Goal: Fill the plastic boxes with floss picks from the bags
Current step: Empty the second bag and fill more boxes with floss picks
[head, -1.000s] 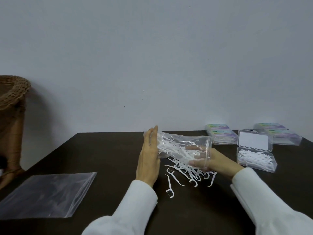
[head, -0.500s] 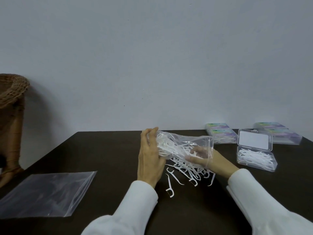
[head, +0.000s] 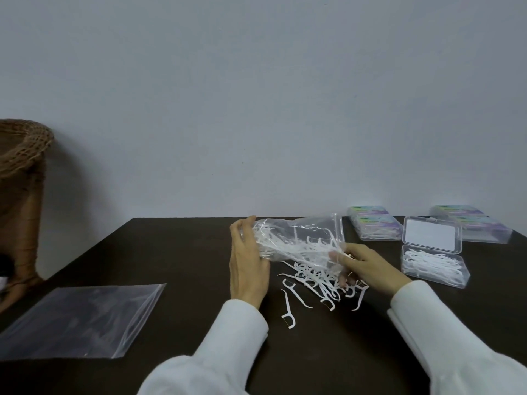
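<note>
Both hands hold a crinkled clear bag (head: 299,238) of thin white picks above a loose pile (head: 319,283): left hand (head: 248,263) grips its closed end, right hand (head: 362,263) pinches its mouth. A rigid open box (head: 433,260) sits at three o'clock.

Both arms in long white sleeves, loose plain fabric, cuffs ending at wrists; left sleeve (head: 228,337) and right sleeve (head: 445,332) look alike; left hand (head: 248,269) and right hand (head: 368,266) bare, ungloved
</note>
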